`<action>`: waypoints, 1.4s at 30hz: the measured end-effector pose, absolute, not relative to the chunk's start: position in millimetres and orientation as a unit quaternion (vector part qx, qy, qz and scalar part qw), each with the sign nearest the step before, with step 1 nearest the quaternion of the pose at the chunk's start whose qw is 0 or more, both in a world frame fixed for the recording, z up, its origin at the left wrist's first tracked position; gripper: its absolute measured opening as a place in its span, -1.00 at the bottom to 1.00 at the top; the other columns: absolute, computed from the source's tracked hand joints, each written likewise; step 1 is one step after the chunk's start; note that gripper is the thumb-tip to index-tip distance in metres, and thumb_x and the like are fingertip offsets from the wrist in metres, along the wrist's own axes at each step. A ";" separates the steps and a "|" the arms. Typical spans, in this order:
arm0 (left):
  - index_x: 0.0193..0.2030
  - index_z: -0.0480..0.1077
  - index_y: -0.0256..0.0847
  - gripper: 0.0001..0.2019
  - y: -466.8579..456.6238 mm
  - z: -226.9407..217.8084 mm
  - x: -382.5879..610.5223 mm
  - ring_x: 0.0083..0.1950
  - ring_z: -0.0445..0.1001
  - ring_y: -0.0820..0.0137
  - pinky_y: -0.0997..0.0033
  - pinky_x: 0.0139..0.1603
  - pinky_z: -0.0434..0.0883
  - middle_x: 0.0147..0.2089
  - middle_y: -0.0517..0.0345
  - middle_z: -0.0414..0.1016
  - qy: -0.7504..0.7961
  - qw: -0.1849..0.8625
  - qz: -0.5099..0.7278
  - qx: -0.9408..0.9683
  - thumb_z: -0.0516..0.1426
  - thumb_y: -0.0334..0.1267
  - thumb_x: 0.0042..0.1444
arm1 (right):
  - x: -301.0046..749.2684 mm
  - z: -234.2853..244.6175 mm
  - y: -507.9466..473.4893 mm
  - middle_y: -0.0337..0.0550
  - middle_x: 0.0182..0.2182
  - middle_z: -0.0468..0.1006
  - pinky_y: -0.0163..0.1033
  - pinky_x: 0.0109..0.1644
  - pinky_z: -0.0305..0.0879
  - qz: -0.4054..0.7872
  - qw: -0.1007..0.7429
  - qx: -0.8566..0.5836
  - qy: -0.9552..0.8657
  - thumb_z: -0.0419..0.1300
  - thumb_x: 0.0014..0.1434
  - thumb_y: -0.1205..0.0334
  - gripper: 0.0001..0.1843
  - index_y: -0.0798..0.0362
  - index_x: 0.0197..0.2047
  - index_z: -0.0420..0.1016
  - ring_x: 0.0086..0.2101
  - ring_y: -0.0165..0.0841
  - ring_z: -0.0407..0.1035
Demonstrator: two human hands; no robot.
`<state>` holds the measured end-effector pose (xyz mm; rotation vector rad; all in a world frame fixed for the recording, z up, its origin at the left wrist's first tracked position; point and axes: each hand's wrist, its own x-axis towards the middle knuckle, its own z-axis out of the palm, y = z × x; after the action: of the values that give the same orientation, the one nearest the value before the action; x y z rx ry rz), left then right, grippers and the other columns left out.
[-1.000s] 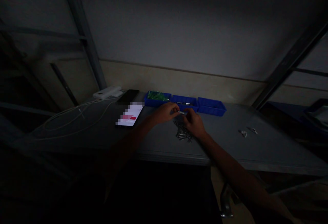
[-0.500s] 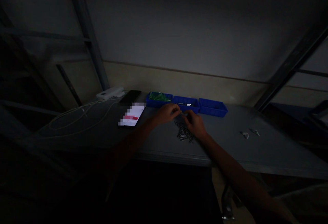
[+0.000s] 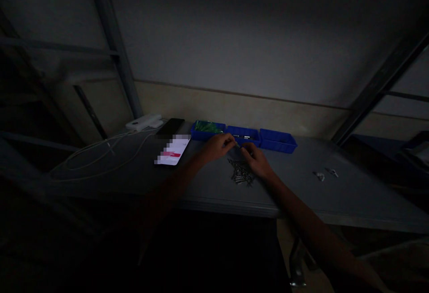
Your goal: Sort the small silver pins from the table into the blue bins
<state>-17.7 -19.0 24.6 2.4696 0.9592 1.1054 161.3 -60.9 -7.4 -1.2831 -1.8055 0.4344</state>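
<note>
My left hand (image 3: 218,146) and my right hand (image 3: 255,159) meet above the grey table, fingertips pinched close together. Between them is a small, thin piece (image 3: 237,145), too dark and small to name, gripped from both sides. Just below my hands lies a loose pile of slim metal parts (image 3: 240,173). Behind the fingers stands a blue bin (image 3: 256,140) with a few shiny metal pieces in it. To its left, another blue bin (image 3: 197,135) holds green pieces (image 3: 208,126), partly hidden by my left hand.
A third blue bin (image 3: 278,146) stands at the right of the row. A lit phone (image 3: 174,152), a dark flat device (image 3: 171,126), and a white power strip (image 3: 144,121) with cables are on the left. Two small pale items (image 3: 320,176) lie on the right. Metal posts flank the table (image 3: 208,190).
My right hand has shifted very slightly, its fingers lower and tighter around the small piece. My left hand stays nearly where it was.
</note>
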 end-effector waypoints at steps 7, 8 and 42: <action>-0.30 0.35 -0.28 -0.87 -12.1 29.0 -26.1 -0.36 0.41 0.48 0.50 -0.33 0.32 -0.38 0.17 0.46 0.346 0.123 0.451 0.814 0.02 -0.28 0.15 | 163.9 -15.7 -55.7 -0.09 0.08 0.36 -0.04 0.21 -0.01 0.430 0.375 -0.424 -0.703 -0.16 0.11 -0.32 -0.29 0.01 0.04 0.39 0.11 -0.22 0.17; -0.30 0.34 -0.28 -0.87 -11.5 28.3 -26.4 -0.36 0.41 0.48 0.50 -0.33 0.32 -0.39 0.17 0.45 0.344 0.122 0.453 0.814 0.02 -0.29 0.15 | 164.1 -16.5 -55.1 -0.10 0.09 0.36 -0.03 0.22 -0.02 0.452 0.374 -0.413 -0.697 -0.16 0.09 -0.35 -0.27 0.00 0.05 0.39 0.12 -0.21 0.16; -0.27 0.31 -0.26 -0.89 -17.8 8.5 -7.4 -0.38 0.40 0.47 0.50 -0.34 0.28 -0.41 0.19 0.44 0.322 0.156 0.381 0.852 0.02 -0.28 0.14 | 154.8 -11.5 -60.5 -0.24 -0.56 0.38 -0.33 -0.44 0.13 0.050 0.455 -0.502 -0.734 0.05 0.12 0.09 -0.79 0.06 -0.37 0.33 -0.54 -0.41 0.26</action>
<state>-7.4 -17.8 8.5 2.4401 0.9217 1.0915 154.8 -60.5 -11.5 -1.2385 -1.8104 0.1243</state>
